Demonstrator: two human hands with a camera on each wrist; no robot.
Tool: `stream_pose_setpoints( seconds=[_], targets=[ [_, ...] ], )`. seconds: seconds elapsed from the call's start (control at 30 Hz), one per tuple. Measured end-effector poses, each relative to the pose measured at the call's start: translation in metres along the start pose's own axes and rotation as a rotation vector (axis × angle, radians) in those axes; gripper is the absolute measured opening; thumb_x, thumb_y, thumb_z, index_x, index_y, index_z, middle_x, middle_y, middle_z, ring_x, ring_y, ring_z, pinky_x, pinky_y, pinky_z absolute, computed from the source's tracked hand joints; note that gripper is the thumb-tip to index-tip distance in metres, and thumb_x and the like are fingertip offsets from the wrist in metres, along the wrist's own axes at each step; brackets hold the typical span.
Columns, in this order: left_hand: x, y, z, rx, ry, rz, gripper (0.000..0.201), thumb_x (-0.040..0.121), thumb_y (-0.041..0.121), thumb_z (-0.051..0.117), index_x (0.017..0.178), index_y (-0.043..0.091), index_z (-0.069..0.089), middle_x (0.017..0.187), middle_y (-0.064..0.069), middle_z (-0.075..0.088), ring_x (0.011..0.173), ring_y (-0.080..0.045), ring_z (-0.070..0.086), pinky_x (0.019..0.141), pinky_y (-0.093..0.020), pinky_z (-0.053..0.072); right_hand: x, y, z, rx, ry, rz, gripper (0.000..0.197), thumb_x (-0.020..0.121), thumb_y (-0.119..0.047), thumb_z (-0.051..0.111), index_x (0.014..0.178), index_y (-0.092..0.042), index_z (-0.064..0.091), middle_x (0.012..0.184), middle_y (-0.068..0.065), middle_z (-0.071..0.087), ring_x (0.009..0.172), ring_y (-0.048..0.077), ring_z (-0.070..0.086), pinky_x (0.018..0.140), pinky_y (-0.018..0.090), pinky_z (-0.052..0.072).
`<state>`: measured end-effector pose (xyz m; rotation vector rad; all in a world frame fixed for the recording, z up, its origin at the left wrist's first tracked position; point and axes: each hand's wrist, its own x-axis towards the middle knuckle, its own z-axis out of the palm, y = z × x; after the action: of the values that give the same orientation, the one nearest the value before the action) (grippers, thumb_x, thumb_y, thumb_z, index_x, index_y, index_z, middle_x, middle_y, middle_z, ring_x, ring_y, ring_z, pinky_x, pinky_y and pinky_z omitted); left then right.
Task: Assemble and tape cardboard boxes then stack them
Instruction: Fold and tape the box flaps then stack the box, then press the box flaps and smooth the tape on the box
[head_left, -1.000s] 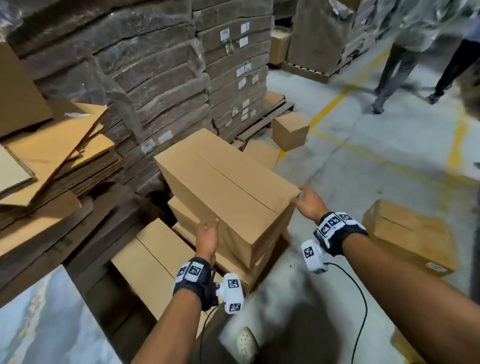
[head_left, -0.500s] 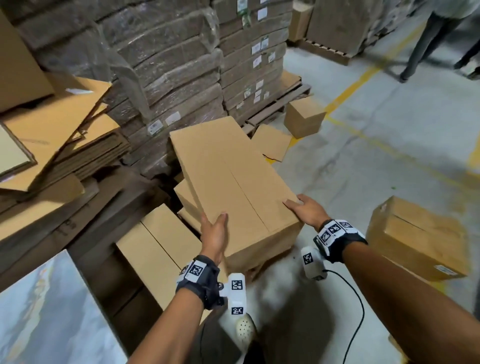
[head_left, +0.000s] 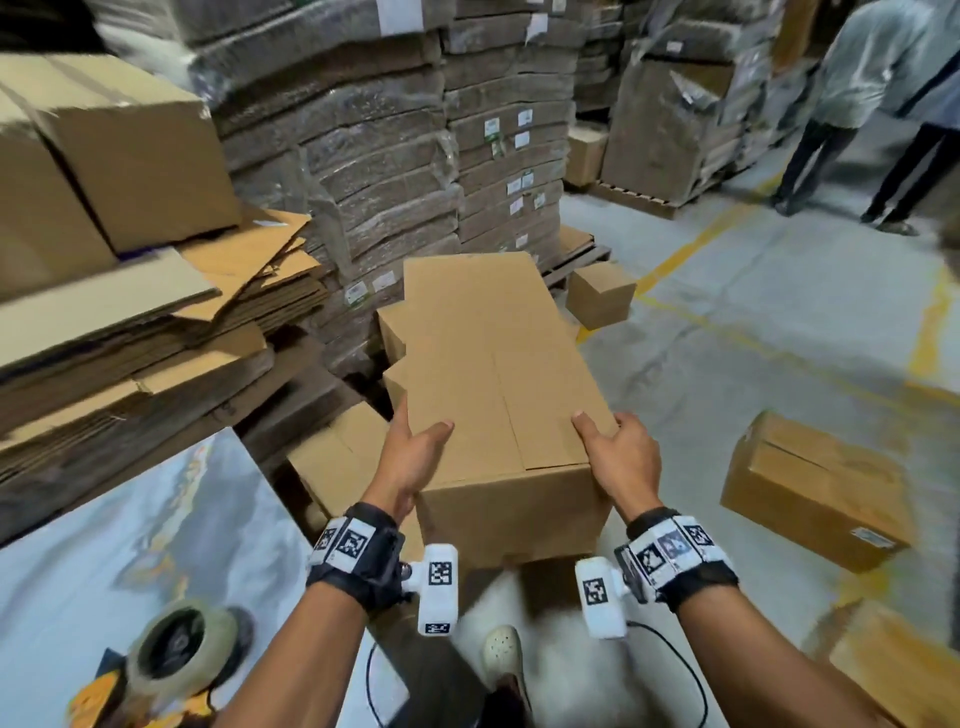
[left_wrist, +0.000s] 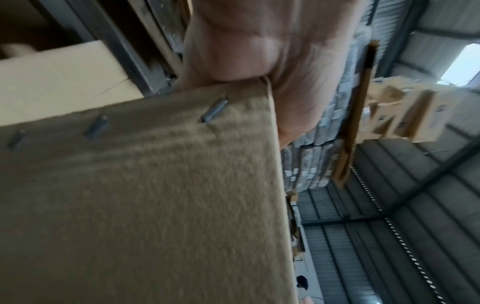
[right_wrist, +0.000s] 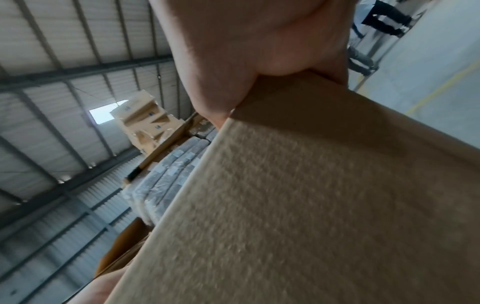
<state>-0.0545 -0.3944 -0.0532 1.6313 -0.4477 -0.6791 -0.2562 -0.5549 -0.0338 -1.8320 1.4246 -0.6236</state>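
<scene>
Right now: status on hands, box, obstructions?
Left hand and right hand grip the near corners of the cardboard box. Box up over the stacked boxes. Nothing blocking it in view.

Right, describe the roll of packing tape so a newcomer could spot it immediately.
Start at the pale, glossy tabletop filling the lower left of the head view, beside the stacks of flattened cardboard. The tape roll sits at its near edge, just left of the left hand forearm. It is the only round, clear thing among brown boxes, with a dark core.
</scene>
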Motion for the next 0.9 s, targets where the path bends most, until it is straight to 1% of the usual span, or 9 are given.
stream_pose_setpoints(
  seconds=[0.17, 0.3, 0.4, 0.47, 0.53, 0.6, 0.7, 0.83, 0.9],
  targets=[
    [-0.114, 0.041, -0.036, 0.008, 0.04, 0.172, 0.046, 0.098, 0.014, 0.061, 0.14, 0.027, 0.049, 0.122, 0.009, 0.068, 0.11, -0.009, 0.065, 0.087, -0.027, 0.052, -0.102, -0.013, -0.031, 0.12, 0.052, -0.076, 0.05, 0.095, -0.052, 0.061, 0.12, -0.01, 0.062, 0.115, 0.012, 0.068, 0.101, 0.032, 0.059, 0.075, 0.033, 0.038],
    [-0.172, 0.053, -0.085, 0.028, 0.112, 0.251, 0.051, 0.098, 0.022, 0.064, 0.144, 0.034, 0.045, 0.127, 0.01, 0.067, 0.114, -0.009, 0.065, 0.097, -0.037, 0.052, -0.161, -0.034, -0.028, 0.258, 0.065, -0.182, 0.044, 0.094, -0.048, 0.064, 0.119, -0.011, 0.063, 0.107, 0.004, 0.067, 0.095, 0.024, 0.057, 0.075, 0.031, 0.039],
    [-0.211, 0.056, -0.124, 0.041, 0.188, 0.277, 0.052, 0.098, 0.022, 0.063, 0.145, 0.035, 0.043, 0.127, 0.01, 0.066, 0.112, -0.006, 0.065, 0.092, -0.035, 0.054, -0.203, -0.055, -0.013, 0.325, 0.052, -0.252, 0.038, 0.096, -0.039, 0.065, 0.12, -0.01, 0.064, 0.102, -0.003, 0.062, 0.091, 0.018, 0.057, 0.065, 0.024, 0.037],
    [-0.235, 0.057, -0.153, 0.057, 0.262, 0.293, 0.053, 0.099, 0.02, 0.06, 0.146, 0.037, 0.042, 0.126, 0.012, 0.065, 0.109, -0.003, 0.065, 0.088, -0.03, 0.053, -0.227, -0.071, 0.001, 0.38, 0.001, -0.304, 0.036, 0.097, -0.035, 0.065, 0.12, -0.008, 0.064, 0.103, -0.001, 0.065, 0.092, 0.016, 0.057, 0.067, 0.019, 0.041],
    [-0.257, 0.055, -0.185, 0.046, 0.355, 0.286, 0.057, 0.099, 0.019, 0.06, 0.149, 0.037, 0.04, 0.128, 0.012, 0.065, 0.111, -0.003, 0.065, 0.091, -0.03, 0.053, -0.248, -0.086, 0.021, 0.413, -0.063, -0.346, 0.035, 0.098, -0.037, 0.063, 0.121, -0.011, 0.064, 0.108, 0.0, 0.068, 0.097, 0.018, 0.061, 0.079, 0.03, 0.05],
    [-0.278, 0.053, -0.219, 0.037, 0.456, 0.291, 0.057, 0.099, 0.014, 0.06, 0.148, 0.035, 0.042, 0.127, 0.011, 0.065, 0.109, -0.003, 0.065, 0.086, -0.022, 0.053, -0.269, -0.105, 0.042, 0.417, -0.126, -0.385, 0.035, 0.098, -0.04, 0.061, 0.121, -0.014, 0.063, 0.109, -0.001, 0.068, 0.101, 0.02, 0.062, 0.085, 0.036, 0.051],
    [-0.313, 0.047, -0.275, 0.024, 0.582, 0.305, 0.053, 0.098, 0.014, 0.06, 0.145, 0.034, 0.046, 0.125, 0.011, 0.066, 0.108, -0.003, 0.065, 0.083, -0.019, 0.052, -0.309, -0.141, 0.08, 0.424, -0.228, -0.46, 0.034, 0.098, -0.036, 0.061, 0.124, -0.013, 0.064, 0.112, -0.005, 0.068, 0.101, 0.016, 0.06, 0.085, 0.032, 0.045],
    [-0.365, 0.034, -0.355, 0.085, 0.746, 0.275, 0.049, 0.099, 0.009, 0.056, 0.143, 0.03, 0.048, 0.123, 0.013, 0.065, 0.101, 0.011, 0.063, 0.073, -0.006, 0.048, -0.38, -0.184, 0.134, 0.424, -0.362, -0.512, 0.027, 0.097, -0.029, 0.064, 0.118, -0.012, 0.067, 0.107, -0.003, 0.07, 0.097, 0.02, 0.061, 0.076, 0.025, 0.035],
    [-0.391, 0.026, -0.395, 0.102, 0.822, 0.245, 0.05, 0.099, 0.011, 0.056, 0.143, 0.032, 0.048, 0.124, 0.013, 0.065, 0.107, 0.003, 0.063, 0.078, -0.015, 0.049, -0.418, -0.2, 0.162, 0.417, -0.44, -0.523, 0.023, 0.096, -0.025, 0.065, 0.115, -0.012, 0.068, 0.106, 0.003, 0.073, 0.097, 0.026, 0.063, 0.074, 0.026, 0.035]
  ],
)
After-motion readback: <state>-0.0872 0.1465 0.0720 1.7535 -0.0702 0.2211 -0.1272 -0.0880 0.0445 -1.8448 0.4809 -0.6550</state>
